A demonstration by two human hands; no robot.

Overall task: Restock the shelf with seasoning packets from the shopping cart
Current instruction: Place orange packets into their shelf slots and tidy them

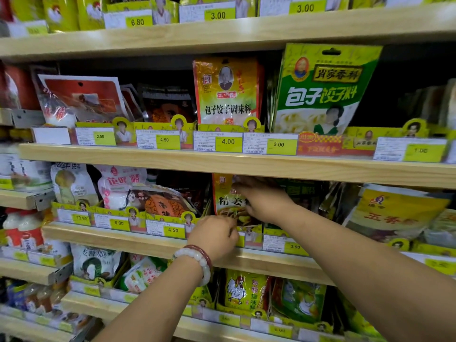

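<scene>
Hands (237, 218) grip packet (225, 201) (reads 精姜)

Upright yellow-orange seasoning packet (225, 193) on shelf (148, 239)

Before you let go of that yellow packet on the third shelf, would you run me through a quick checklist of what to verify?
1. Right hand on the yellow packet: ok, fingers curl over its upper right part.
2. Left hand steadying the bottom: ok, it pinches near the packet's lower edge.
3. Packet upright, face forward: ok, printed front shows, roughly vertical.
4. Packet seated behind the yellow front rail: cannot tell, hands hide its base.
5. Matching price tag below: cannot tell, the tag under it is covered by the left hand; the 3.00 tag sits further right.
6. Neighbouring orange packet: not ok, it lies tilted.
</scene>
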